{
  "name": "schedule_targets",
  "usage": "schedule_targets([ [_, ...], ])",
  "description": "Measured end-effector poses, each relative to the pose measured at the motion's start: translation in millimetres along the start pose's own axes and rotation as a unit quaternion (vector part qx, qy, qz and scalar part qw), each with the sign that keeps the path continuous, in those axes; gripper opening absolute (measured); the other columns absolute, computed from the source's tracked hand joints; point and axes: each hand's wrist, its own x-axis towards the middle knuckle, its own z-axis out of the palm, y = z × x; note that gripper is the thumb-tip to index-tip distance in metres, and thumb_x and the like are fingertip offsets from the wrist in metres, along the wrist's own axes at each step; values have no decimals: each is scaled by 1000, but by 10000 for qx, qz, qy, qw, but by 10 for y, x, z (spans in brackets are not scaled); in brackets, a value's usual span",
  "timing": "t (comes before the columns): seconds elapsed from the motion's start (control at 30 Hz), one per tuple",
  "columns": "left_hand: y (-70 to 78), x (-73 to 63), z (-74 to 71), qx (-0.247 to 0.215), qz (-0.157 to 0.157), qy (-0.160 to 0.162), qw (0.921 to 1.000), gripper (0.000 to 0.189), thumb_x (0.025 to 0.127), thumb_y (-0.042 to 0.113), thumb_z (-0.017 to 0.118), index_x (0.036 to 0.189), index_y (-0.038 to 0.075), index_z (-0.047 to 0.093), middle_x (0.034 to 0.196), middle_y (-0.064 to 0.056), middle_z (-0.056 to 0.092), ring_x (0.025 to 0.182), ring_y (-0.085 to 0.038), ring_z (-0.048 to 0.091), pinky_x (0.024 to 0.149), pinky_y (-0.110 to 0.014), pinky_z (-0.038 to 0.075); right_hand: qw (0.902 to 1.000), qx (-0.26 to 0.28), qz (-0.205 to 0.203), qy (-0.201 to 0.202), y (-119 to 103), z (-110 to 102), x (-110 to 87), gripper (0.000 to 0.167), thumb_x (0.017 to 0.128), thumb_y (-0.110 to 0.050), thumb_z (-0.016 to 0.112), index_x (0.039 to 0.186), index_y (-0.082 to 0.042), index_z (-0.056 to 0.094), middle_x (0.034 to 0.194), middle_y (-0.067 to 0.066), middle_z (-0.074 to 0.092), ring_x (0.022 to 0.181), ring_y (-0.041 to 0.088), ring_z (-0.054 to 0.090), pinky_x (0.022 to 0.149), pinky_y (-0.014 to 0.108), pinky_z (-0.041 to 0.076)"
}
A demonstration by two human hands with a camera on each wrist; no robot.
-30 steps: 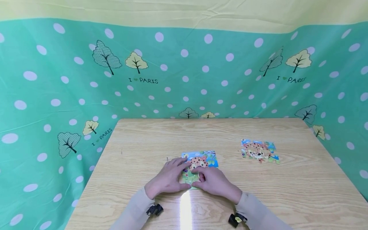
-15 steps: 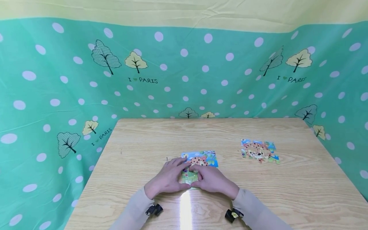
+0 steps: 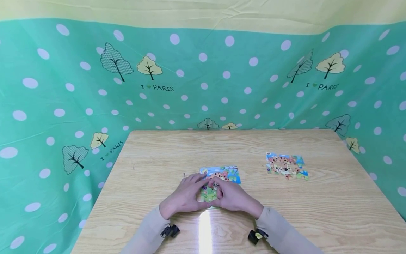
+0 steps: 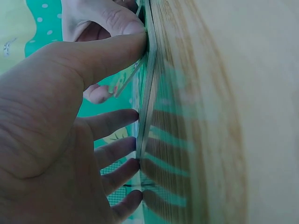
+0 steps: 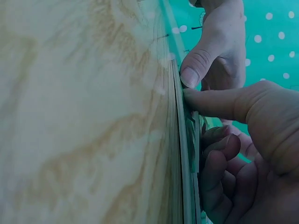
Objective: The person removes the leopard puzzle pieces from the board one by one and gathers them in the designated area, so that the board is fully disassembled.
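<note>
A pale wood-grain surface (image 3: 323,208) meets a draped fabric backdrop (image 3: 203,42) along its far edge, and the cloth also hangs down at both sides. The fabric is teal-green with pale oval dots, topped by a creased cream-yellow band (image 3: 158,12). Printed trees stand in pairs, a hatched tree (image 3: 116,61) beside a yellow tree (image 3: 149,67), with "I PARIS" lettering (image 3: 157,88) around a small green heart. A bright white glare streak (image 3: 205,233) crosses the surface's near part.

Head cam: high, set back, faces forward and down, wide over the table (image 3: 158,155) to the dotted cloth (image 3: 190,81). Wrist cams: tight, tabletop-low, rolled sideways. Left: left hand (image 4: 51,130) close, right hand (image 4: 100,16) beyond. Right: reverse. Both share the puzzle (image 3: 233,174) edge.
</note>
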Motion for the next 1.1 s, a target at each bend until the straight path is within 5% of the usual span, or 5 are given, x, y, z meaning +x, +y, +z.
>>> schedule_targets([
  [0.43,7,-3,-4,-3,-62,-37,10000,86,88,50,83,158,11,52,170,-13,41,156,-41,37,126,-68,30,9970,677,-108,-371,138,-40,14,48,82,-13,83,123,-23,60,77,-9,62,61,4,52,58,21,45],
  [0.83,21,-11,-12,-1,-93,-74,9999,86,88,50,82,158,11,51,171,-13,40,157,-42,36,126,-68,29,9894,1328,-283,-513,228,-76,40,25,100,-11,68,125,-16,63,94,0,63,69,5,53,62,20,45],
  [1.1,22,-11,-11,93,-65,-109,9999,90,86,53,83,159,12,49,171,-13,39,157,-42,36,126,-68,29,9695,2374,59,-608,268,-66,54,21,107,-9,62,126,-4,59,96,6,67,51,8,49,47,21,45],
])
